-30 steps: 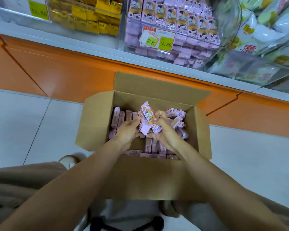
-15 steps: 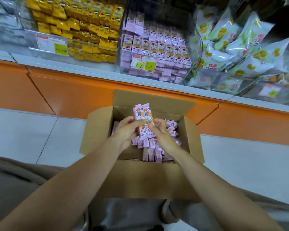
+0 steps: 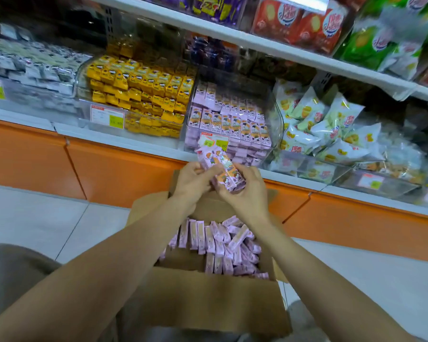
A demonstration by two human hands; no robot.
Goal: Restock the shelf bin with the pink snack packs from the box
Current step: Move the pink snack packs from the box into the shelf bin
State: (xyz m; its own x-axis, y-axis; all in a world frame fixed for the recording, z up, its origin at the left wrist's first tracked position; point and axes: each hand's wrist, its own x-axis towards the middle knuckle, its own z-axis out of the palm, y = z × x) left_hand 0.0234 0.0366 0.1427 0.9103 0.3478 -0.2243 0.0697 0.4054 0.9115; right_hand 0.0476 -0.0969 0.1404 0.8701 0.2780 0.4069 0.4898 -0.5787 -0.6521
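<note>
Small bundle of pink snack packs [image 3: 223,169] was gripped between left hand [image 3: 193,183] and right hand [image 3: 247,191], fingers of both curled round it. It was held over the far flap of the cardboard box [image 3: 208,299], just below the front of the clear shelf bin [image 3: 274,112]. Risks judged: the packs looked unbound, so one could be squeezed out and dropped; rows already stacked in the bin could be toppled if bumped; the price tag [image 3: 214,141] could be snagged. Yellow packs [image 3: 143,95] were stacked in the left neighbour bin, pale bagged snacks [image 3: 326,122] at right. Many boxed packs [image 3: 223,245] not yet shelved. The bin's front wall stood in the way and must be cleared from above
</note>
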